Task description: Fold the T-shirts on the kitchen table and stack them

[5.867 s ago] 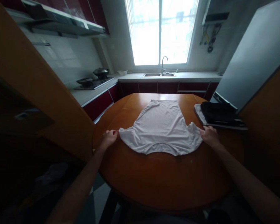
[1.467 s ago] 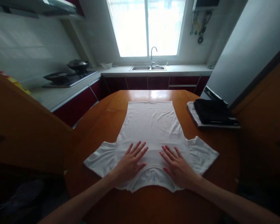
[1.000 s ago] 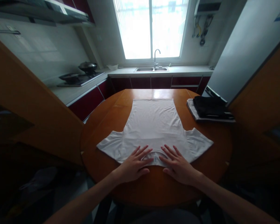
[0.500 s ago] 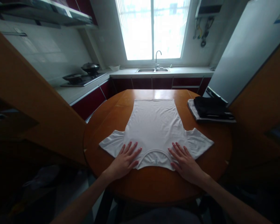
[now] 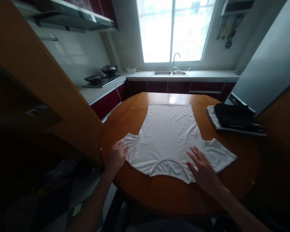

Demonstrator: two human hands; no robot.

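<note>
A white T-shirt (image 5: 170, 132) lies spread flat on the round wooden table (image 5: 132, 193), its neckline toward me and its hem toward the window. The sleeves point out to both sides. My left hand (image 5: 117, 156) is at the end of the left sleeve, fingers slightly bent and apart, covering the sleeve's tip. Whether those fingertips press on the cloth I cannot tell. Over the shirt's right shoulder, beside the neckline, my right hand (image 5: 203, 166) is open with its fingers stretched out.
A stack of folded dark and light clothes (image 5: 234, 117) sits on the table's right side. Beyond stand a counter with a sink (image 5: 169, 73), and a stove with a lidded pan (image 5: 109, 70) at left. A fridge (image 5: 263, 61) rises on the right.
My left hand has moved left from beside the neckline to the left sleeve's end. The right hand stays near the right shoulder, seemingly lifted slightly. The view has turned left.
</note>
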